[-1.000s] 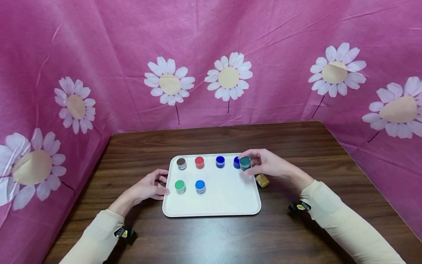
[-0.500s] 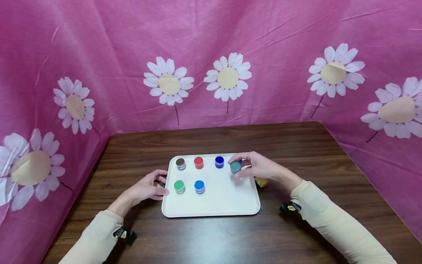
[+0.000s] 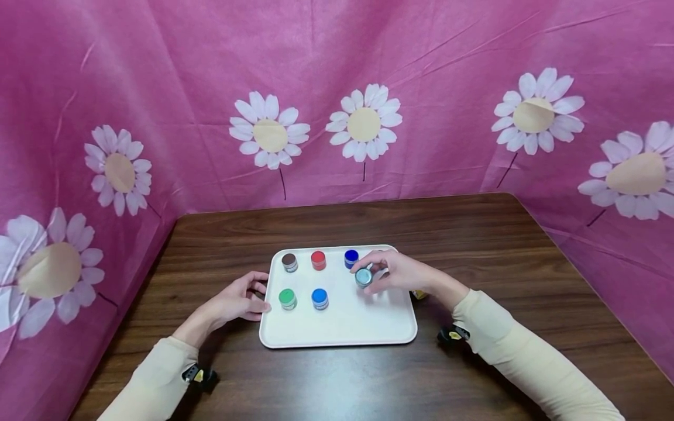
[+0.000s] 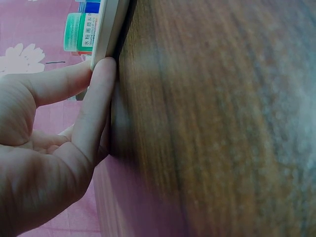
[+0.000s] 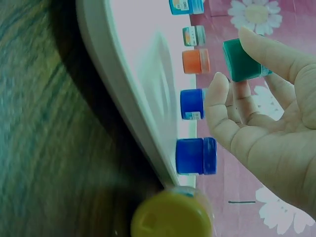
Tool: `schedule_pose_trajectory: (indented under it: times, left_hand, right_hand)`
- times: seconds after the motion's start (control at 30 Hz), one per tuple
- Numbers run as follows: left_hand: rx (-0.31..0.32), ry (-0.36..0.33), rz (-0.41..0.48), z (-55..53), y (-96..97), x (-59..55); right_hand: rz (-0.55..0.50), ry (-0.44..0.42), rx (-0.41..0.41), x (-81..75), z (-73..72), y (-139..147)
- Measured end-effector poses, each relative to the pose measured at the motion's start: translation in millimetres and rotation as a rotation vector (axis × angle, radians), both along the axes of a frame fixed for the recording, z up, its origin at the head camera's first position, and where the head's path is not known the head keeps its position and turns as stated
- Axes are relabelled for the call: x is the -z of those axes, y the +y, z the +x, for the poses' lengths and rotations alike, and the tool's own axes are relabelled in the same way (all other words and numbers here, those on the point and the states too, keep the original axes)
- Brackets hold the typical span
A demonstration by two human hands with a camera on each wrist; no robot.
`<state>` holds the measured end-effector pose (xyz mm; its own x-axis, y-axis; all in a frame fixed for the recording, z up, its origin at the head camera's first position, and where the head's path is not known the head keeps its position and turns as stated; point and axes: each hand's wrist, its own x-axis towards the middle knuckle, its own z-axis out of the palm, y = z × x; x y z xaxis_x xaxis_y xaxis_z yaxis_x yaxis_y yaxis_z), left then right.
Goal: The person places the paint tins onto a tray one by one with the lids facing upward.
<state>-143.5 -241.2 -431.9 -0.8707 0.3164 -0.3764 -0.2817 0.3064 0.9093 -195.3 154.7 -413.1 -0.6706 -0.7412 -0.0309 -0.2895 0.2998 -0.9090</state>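
My right hand (image 3: 397, 272) pinches a dark green gouache paint jar (image 3: 363, 277) between thumb and fingers, tilted above the right half of the white tray (image 3: 337, 330). In the right wrist view the green jar (image 5: 242, 61) is clear of the tray. My left hand (image 3: 237, 298) pinches the tray's left rim, with a fingertip against its edge in the left wrist view. On the tray, brown (image 3: 289, 262), red (image 3: 318, 260) and dark blue (image 3: 351, 258) jars stand in the back row, green (image 3: 287, 299) and light blue (image 3: 319, 299) ones in front.
A second dark blue jar (image 5: 196, 156) at the tray's far right is hidden behind my right hand in the head view. A yellow jar (image 3: 419, 294) lies on the wooden table (image 3: 474, 234) against the tray's right side. Pink flowered cloth (image 3: 316, 47) surrounds the table.
My right hand has carried the dark green jar leftward and toward me over the tray, tilting it. The left hand and the other jars have stayed put.
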Motion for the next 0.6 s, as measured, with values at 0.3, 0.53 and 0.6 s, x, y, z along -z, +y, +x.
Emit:
schedule_pose_trajectory:
  times: [0.3,0.53,0.6]
  left_hand:
    - [0.005,0.007,0.004,0.0,-1.3,2.0]
    - [0.008,0.011,0.006,-0.5,-1.5,2.5]
    - [0.008,0.012,0.007,-0.6,-1.1,2.6]
  right_hand:
    - [0.032,-0.023,-0.034,0.3,4.9,-10]
    - [0.033,-0.041,-0.08,3.5,8.0,-14]
    - [0.032,-0.044,-0.095,5.3,8.5,-15]
